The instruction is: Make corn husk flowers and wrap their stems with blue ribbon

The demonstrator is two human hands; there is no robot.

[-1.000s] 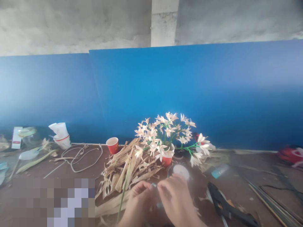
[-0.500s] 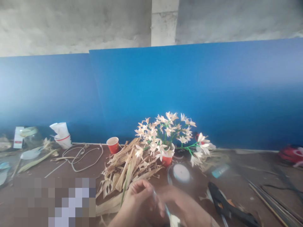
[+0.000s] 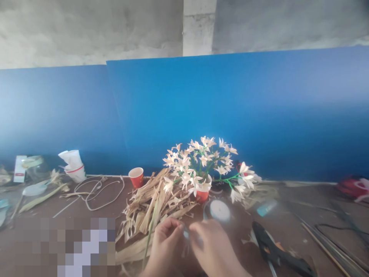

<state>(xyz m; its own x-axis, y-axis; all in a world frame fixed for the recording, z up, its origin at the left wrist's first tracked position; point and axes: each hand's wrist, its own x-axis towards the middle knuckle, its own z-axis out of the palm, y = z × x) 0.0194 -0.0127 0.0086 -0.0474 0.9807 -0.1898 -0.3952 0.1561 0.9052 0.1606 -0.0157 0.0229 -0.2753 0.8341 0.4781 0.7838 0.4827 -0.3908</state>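
Observation:
My left hand is closed in a pinch with thumb and forefinger on a thin pale strip; its kind is too blurred to tell. Close beside it, my right hand is also closed, fingertips bent toward the strip's other side. What lies inside the right fingers is hidden. Just beyond my hands sits a white roll, perhaps of tape, on the brown table. Behind it a red and white paper cup holds a bunch of cream-coloured flowers on green stems.
Dry corn husks lie heaped left of the flowers. A black glue gun rests at the right, near thin rods. Farther left are a red paper cup, a white cable and stacked white cups. A blue panel stands behind.
My right hand has come up beside my left, fingertips close together. The cream-coloured piece that showed at the lower edge below my hands is out of sight. My left hand has barely moved.

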